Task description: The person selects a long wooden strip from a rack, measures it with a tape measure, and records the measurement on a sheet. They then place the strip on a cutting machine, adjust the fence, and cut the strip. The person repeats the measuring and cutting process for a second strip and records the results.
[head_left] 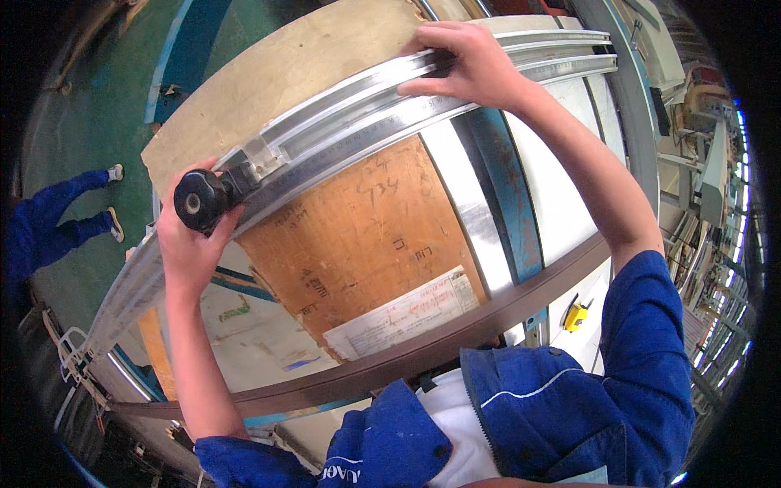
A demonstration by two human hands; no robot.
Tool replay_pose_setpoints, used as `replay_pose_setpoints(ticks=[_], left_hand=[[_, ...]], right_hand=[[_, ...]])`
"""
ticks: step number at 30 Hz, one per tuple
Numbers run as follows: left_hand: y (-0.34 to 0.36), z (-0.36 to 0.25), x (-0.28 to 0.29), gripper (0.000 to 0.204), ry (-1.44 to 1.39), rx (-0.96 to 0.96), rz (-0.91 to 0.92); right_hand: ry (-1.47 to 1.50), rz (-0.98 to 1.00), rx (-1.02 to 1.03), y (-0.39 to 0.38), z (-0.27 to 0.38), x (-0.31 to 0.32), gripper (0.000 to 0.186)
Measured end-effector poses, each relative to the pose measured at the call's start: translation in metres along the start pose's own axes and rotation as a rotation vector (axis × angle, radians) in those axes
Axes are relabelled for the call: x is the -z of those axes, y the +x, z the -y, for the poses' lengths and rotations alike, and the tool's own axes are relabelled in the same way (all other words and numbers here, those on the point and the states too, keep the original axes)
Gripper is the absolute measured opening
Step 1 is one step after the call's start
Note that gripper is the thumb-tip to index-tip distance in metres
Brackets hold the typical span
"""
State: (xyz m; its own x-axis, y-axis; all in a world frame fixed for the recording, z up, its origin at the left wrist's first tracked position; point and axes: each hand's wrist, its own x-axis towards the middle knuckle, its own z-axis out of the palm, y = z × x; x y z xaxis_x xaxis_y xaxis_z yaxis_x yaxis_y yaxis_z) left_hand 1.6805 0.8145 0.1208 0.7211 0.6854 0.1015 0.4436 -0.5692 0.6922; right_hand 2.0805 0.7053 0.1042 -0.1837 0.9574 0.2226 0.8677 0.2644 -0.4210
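Note:
A long metal rail (358, 134) with a ruler scale and raised tracks runs from the lower left to the upper right. On its left part sits a metal sliding stop (259, 159) with a round black knob (200, 201). My left hand (189, 244) is closed around this knob, fingers on the far side and thumb on the near side. Farther right, my right hand (468, 69) straddles the rail, thumb along the near side and fingers bent over the far side. Its fingertips are partly hidden.
Beyond the rail lies a beige board (268, 89). Nearer me are a marked wooden panel (366, 236) with a paper sheet (407, 317), a brown bar (390, 350) and a yellow tape measure (576, 317). Another person's blue-trousered legs (69, 215) show at the left.

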Motion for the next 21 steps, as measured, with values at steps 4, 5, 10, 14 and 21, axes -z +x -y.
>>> replay_pose_setpoints(ticks=[4,5,10,14,21], left_hand=[[-0.007,0.014,-0.005,0.04,0.108,-0.106,0.02],[-0.007,0.016,-0.007,0.039,0.157,-0.168,0.002],[-0.01,0.017,-0.008,0.038,0.185,-0.171,-0.004],[-0.01,0.017,-0.01,0.037,0.129,-0.153,-0.023],[-0.007,0.016,-0.012,0.038,0.13,-0.166,-0.015]], right_hand=[[0.107,-0.005,-0.022,0.018,0.024,-0.022,0.036],[0.143,-0.002,-0.003,0.024,0.031,-0.03,0.036],[0.159,0.028,0.089,0.054,0.055,-0.054,0.035],[0.181,0.135,0.096,0.068,0.062,-0.055,0.037],[0.149,0.148,0.121,0.07,0.069,-0.06,0.042]])
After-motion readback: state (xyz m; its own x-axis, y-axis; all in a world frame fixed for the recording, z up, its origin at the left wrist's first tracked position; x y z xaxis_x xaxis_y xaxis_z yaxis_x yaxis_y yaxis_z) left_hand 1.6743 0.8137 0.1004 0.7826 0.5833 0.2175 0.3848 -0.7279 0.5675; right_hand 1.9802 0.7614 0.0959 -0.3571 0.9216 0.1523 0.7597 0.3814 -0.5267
